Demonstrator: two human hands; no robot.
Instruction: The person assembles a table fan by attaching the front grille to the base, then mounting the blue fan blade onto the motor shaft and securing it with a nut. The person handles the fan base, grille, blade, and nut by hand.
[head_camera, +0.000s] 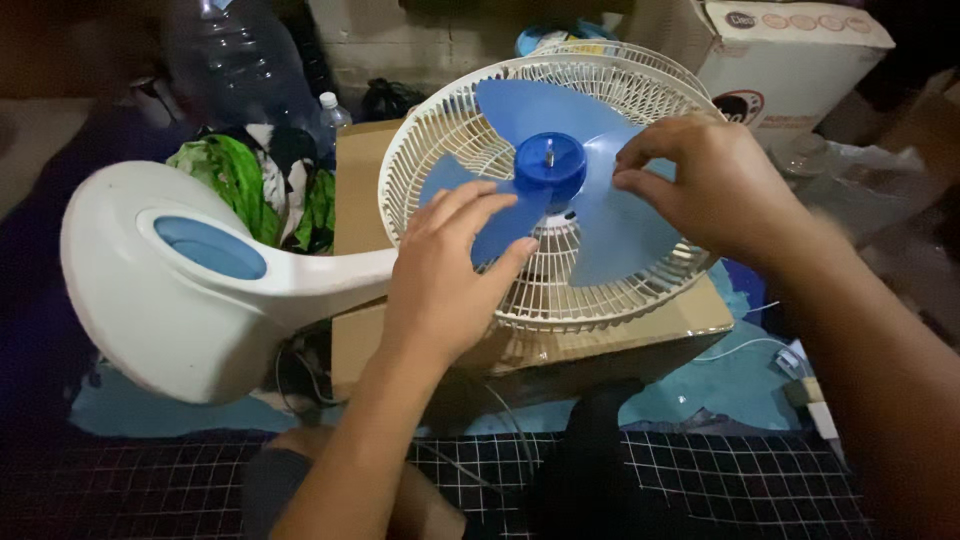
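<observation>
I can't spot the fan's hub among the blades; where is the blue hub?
In the head view, the blue hub sits center-top, in the middle of the white grille, between the left hand and right hand.

Both hands, left (445, 270) and right (705, 180), rest on blue fan blade (600, 215)

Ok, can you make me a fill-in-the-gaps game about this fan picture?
1. The fan blade is coloured ____.
2. The left hand rests on one ____ of the fan.
3. The fan's cage lies on a cardboard ____.
4. The fan's base is mostly ____.

Missing words: blue; blade; box; white
</observation>
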